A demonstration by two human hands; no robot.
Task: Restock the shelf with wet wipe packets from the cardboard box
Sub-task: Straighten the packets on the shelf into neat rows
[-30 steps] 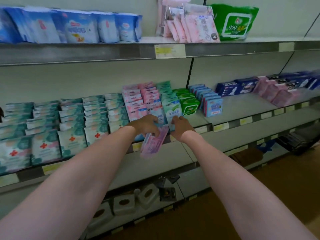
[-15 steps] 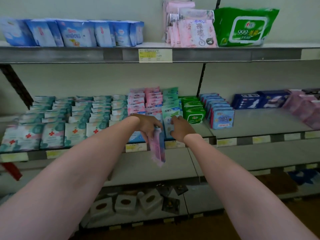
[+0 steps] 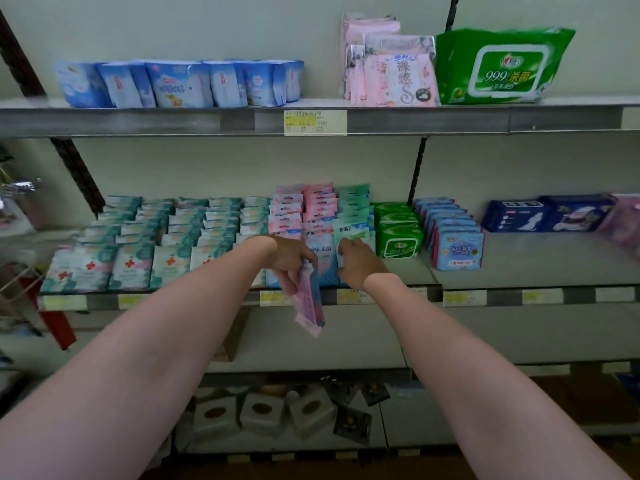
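A stack of pink wet wipe packets [image 3: 309, 304] is gripped by the left hand [image 3: 290, 260], fingers curled round its top, and now hangs nearly straight down past the middle shelf [image 3: 519, 271] edge, where a second ago it was slanted. The front green packet [image 3: 353, 233] is pinched at its lower edge by the right hand [image 3: 360, 263], as before. The view has shifted left, so more of the red-cross packets [image 3: 128, 265] is seen.

Bottom shelf: 3 white boxes [image 3: 261, 412], possibly soap; blurred.
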